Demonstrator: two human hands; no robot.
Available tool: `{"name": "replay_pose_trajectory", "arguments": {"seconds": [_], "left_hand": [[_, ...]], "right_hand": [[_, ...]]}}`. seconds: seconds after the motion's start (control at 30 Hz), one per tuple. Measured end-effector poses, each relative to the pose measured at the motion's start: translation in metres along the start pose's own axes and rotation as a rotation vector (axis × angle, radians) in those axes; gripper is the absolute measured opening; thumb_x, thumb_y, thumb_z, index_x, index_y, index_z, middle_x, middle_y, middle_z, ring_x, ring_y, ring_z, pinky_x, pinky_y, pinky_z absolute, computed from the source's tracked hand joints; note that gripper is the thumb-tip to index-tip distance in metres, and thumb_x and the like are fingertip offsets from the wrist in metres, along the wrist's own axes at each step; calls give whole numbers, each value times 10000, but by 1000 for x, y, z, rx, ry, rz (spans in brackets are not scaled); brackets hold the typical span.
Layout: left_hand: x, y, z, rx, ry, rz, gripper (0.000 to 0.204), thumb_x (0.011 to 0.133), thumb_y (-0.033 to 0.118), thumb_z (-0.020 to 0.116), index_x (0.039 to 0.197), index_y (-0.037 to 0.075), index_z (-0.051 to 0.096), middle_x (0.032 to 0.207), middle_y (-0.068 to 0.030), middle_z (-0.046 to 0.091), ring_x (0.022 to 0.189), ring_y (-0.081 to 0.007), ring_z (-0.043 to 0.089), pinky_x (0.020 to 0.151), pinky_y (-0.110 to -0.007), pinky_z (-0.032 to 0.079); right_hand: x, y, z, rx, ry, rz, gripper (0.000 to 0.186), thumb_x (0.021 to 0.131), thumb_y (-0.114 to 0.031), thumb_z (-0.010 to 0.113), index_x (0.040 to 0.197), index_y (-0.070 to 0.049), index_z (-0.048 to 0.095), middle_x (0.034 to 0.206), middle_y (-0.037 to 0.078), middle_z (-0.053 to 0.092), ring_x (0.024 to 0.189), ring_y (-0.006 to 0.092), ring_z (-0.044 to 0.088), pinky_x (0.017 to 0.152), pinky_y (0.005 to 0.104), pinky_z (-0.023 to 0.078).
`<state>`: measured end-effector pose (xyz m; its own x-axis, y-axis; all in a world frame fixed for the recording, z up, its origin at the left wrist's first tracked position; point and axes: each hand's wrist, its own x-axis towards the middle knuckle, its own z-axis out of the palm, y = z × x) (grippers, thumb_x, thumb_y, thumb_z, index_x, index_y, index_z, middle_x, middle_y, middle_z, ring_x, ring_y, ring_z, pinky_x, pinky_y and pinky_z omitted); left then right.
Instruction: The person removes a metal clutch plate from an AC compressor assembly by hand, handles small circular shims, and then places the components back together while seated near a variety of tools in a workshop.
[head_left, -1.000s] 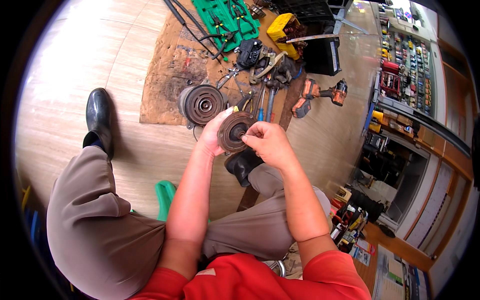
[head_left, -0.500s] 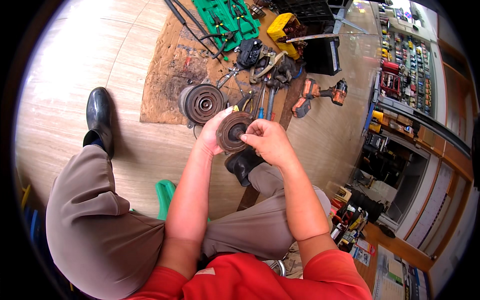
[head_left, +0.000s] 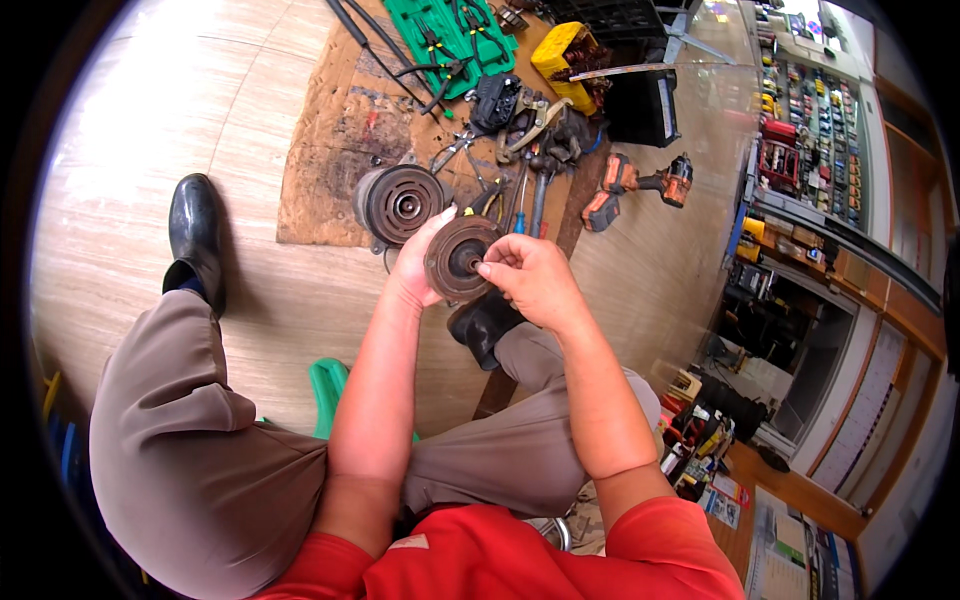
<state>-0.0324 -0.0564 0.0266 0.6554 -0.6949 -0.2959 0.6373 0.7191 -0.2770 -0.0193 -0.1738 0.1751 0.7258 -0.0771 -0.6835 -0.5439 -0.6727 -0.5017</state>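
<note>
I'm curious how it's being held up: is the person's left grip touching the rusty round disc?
Touching. The head view shows the left grip cupped against the left edge of the rusty round disc.

Most fingers of the left hand (head_left: 418, 268) are hidden behind the disc (head_left: 447, 240); anything pinched by the right hand (head_left: 535, 282) at its middle is too small to tell. Disc and right hand hide part of the boot (head_left: 485, 330). The top edge cuts off the green case (head_left: 492, 62) and black crate (head_left: 605, 20). The shelf goods (head_left: 822, 150) (far right) are too small to identify.
</note>
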Motion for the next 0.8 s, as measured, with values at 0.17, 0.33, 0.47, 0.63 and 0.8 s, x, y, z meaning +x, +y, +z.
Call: {"name": "replay_pose_trajectory", "arguments": {"seconds": [0.17, 0.33, 0.47, 0.63, 0.8], "left_hand": [[1, 0, -2, -38, 49, 11, 454, 990, 397, 457, 1092, -8, 638, 995, -146, 701, 853, -241, 689, 779, -371, 581], [4, 1, 1, -113, 49, 8, 473, 1000, 416, 414, 1061, 6, 642, 983, -145, 700, 838, -252, 686, 769, -382, 582], [1, 3, 4, -172, 60, 37, 482, 1008, 417, 384, 1058, 16, 646, 1002, -141, 702, 870, -260, 682, 789, -382, 578], [1, 2, 1, -228, 30, 114, 498, 1016, 424, 342, 1096, 34, 642, 1070, -139, 691, 947, -278, 671, 856, -396, 559], [4, 5, -10, -263, -83, 126, 506, 1004, 448, 355, 1147, 48, 630, 1119, -157, 675, 1018, -317, 645, 936, -438, 519]], "right_hand": [[-1, -3, 2, 53, 1, -14, 101, 858, -106, 694, 890, -15, 665, 711, -30, 602, 606, 43, 522, 541, 216, 432], [-1, 2, 7, 119, 57, -119, 85, 878, -70, 657, 926, 0, 667, 770, -4, 627, 664, 61, 558, 586, 226, 452], [-7, -9, 12, -158, 225, -461, 170, 876, -38, 641, 1034, 21, 661, 879, 83, 654, 754, 171, 628, 671, 282, 495], [-12, -5, 20, -363, 276, -616, 279, 859, -21, 653, 1136, 11, 642, 982, 149, 634, 845, 298, 638, 741, 337, 507], [-10, -3, 26, -459, 321, -689, 304, 847, -58, 641, 1147, -6, 637, 962, 122, 594, 866, 308, 614, 743, 380, 505]]}}
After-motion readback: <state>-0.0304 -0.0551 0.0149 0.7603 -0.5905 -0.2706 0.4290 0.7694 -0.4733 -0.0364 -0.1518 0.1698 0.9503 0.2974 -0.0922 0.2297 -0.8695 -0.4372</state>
